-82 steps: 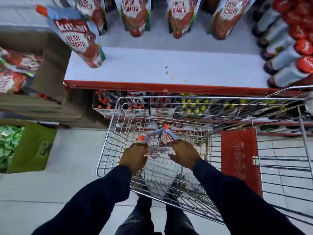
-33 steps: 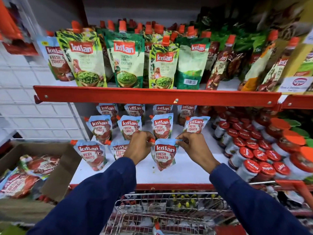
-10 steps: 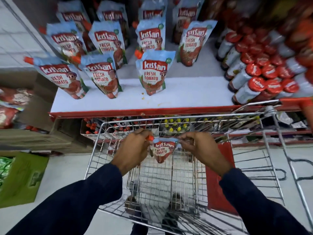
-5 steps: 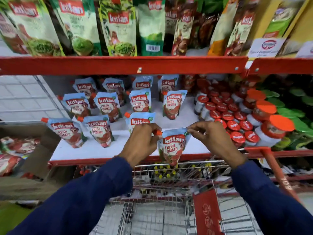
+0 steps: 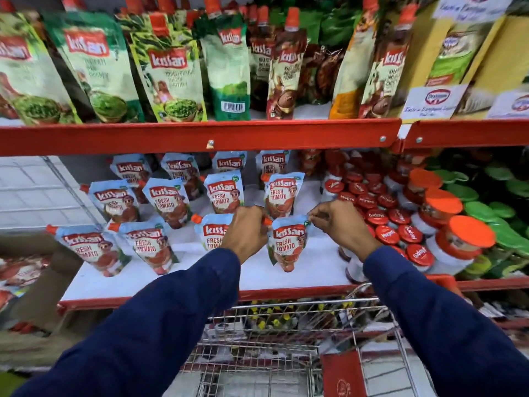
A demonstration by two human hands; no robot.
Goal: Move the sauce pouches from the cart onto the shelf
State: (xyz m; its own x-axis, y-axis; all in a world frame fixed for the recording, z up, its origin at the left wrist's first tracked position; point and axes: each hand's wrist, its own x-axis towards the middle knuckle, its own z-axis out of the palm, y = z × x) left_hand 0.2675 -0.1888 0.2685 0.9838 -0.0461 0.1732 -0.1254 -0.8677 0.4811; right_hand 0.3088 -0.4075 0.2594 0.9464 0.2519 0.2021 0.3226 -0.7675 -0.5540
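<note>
I hold one light-blue tomato sauce pouch (image 5: 287,245) upright over the white shelf (image 5: 315,270), near its front right part. My left hand (image 5: 246,233) pinches the pouch's orange spout corner and my right hand (image 5: 337,224) pinches its top right corner. Its base is at or just above the shelf surface; I cannot tell if it touches. Several matching pouches (image 5: 166,202) stand in rows behind and to the left, one partly hidden by my left hand. The wire cart (image 5: 274,351) is below the shelf edge.
Red-capped jars (image 5: 383,222) and orange-lidded jars (image 5: 455,233) crowd the shelf's right side. Green chutney pouches (image 5: 171,78) hang over the red upper shelf rail (image 5: 200,137). A cardboard box with more pouches (image 5: 20,273) sits at left.
I lifted the pouch out of the cart and carried it forward over the shelf, to the right of the front-row pouch. My view tilted up from the cart to the shelves.
</note>
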